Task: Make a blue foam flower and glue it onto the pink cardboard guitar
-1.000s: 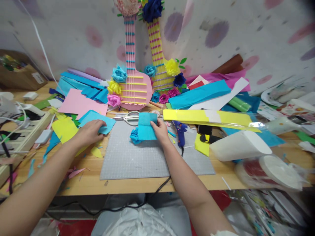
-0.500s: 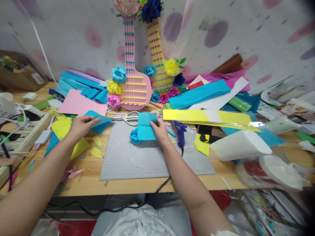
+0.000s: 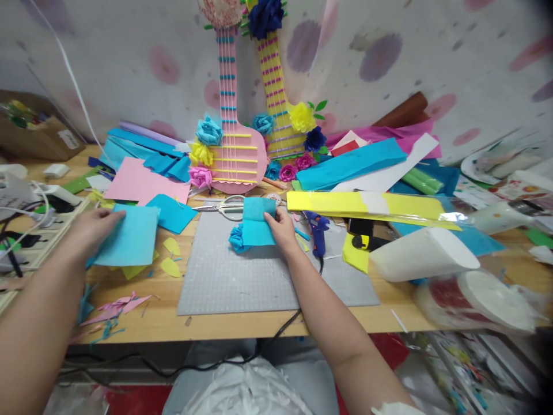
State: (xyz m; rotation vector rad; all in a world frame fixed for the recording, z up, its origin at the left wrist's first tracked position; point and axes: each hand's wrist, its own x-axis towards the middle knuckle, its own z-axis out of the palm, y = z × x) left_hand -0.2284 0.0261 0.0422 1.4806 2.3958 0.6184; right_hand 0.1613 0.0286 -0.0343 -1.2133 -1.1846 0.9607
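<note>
My left hand point(image 3: 97, 225) pinches the upper edge of a light blue paper sheet point(image 3: 132, 236) at the left of the table. In my right hand point(image 3: 281, 227) is a folded blue crepe paper piece point(image 3: 258, 225), held by its right edge over the grey cutting mat point(image 3: 237, 288). A crumpled blue paper flower point(image 3: 237, 239) lies at that piece's lower left. Scissors point(image 3: 224, 207) rest just behind it, partly covered. To the right of my right hand lies a blue glue gun point(image 3: 318, 233). A darker blue sheet point(image 3: 173, 214) lies between my hands.
A pink paper guitar point(image 3: 242, 153) and a yellow one point(image 3: 280, 124) lean on the wall, decorated with flowers. Yellow paper point(image 3: 410, 210) in a clear sleeve and a white roll point(image 3: 425, 253) lie at the right. Pink scraps point(image 3: 125, 305) litter the front left.
My left hand has moved left and toward me, carrying the light blue sheet away from the darker one. The sheet now faces the camera. My right hand has stayed in place.
</note>
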